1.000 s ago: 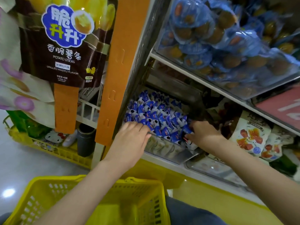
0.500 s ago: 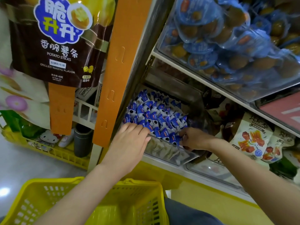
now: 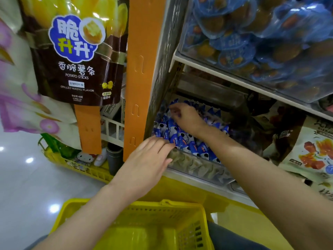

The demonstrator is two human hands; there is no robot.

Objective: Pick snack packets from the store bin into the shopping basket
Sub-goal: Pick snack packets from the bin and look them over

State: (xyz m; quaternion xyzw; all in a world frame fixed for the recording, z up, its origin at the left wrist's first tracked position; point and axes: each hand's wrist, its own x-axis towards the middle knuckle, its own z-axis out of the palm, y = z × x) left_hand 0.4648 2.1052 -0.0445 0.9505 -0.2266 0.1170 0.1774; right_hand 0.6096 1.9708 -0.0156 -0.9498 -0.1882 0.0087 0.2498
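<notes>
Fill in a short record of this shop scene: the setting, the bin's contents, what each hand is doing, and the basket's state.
setting: store shelf with a clear bin on a lower level
contents: small blue-and-white snack packets fill the bin
left hand: fingers straight, fingertips at the bin's front left corner
right hand: reaching among the packets at the back; too blurred to tell if it grips one
basket: yellow, below both hands, no packets visible inside

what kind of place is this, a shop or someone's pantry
Most likely a shop's snack aisle: a potato sticks bag hangs on display, a clear bin holds heaps of blue snack packets, and a yellow shopping basket waits below.
</notes>
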